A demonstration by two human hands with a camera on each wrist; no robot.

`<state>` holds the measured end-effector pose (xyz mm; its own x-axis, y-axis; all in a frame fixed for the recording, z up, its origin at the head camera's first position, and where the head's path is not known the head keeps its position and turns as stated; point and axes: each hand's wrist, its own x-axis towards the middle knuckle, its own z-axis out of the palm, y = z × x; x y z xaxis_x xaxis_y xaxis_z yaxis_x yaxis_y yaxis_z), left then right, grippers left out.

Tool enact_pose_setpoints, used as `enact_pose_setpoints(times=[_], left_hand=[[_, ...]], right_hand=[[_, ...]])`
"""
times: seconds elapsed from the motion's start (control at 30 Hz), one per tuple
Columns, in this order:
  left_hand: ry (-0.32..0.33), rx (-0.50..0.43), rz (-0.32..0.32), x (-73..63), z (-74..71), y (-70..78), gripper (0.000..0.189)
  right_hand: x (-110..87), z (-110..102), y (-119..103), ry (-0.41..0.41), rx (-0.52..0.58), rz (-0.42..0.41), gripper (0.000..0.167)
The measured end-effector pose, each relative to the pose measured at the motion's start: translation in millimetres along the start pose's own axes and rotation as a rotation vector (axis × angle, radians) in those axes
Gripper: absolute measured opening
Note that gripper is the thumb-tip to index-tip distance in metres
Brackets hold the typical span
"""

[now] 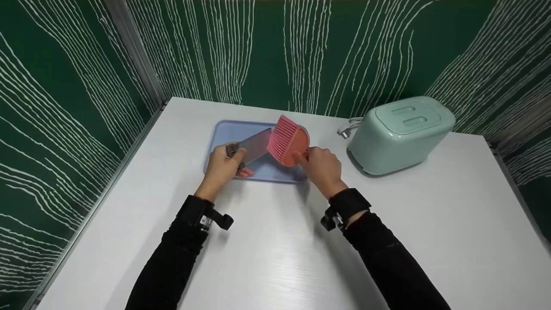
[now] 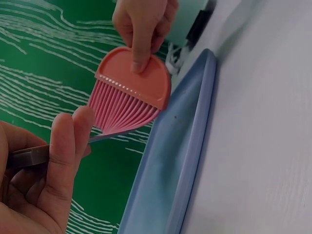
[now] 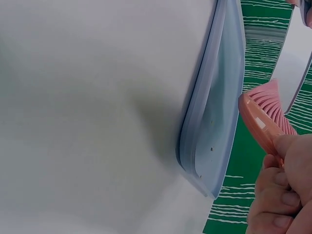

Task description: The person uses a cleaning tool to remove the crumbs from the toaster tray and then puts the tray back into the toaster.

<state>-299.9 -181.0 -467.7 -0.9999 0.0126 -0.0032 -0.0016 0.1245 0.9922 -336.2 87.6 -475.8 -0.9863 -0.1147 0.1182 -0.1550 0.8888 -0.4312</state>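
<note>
My left hand (image 1: 223, 162) grips the dark handle of a flat metal scraper (image 1: 257, 145), its blade pointing right over the blue tray (image 1: 282, 175). In the left wrist view two fingers of that hand stand out straight below the handle. My right hand (image 1: 323, 167) pinches an orange brush (image 2: 134, 73) between thumb and fingers. Its pink bristles (image 1: 283, 137) bend against the far end of the blade. Both tools are raised over the tray. A few small dark specks (image 3: 212, 149) lie on the tray's floor.
A mint-green toaster (image 1: 400, 137) stands on the white table (image 1: 267, 258) to the right of the tray. Its white cord and plug (image 1: 345, 132) lie beside it. Green walls with white lines (image 1: 267, 51) rise behind the table and at both sides.
</note>
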Motion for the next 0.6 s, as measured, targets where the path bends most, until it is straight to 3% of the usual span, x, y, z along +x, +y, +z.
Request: enact_pose_setpoints(times=[0.6], left_hand=[[-0.030,-0.025,0.034,1.7,-6.1,-3.8,0.022]], right_hand=[[3.1,-10.5,7.8,0.042,-0.004,0.000,0.050]])
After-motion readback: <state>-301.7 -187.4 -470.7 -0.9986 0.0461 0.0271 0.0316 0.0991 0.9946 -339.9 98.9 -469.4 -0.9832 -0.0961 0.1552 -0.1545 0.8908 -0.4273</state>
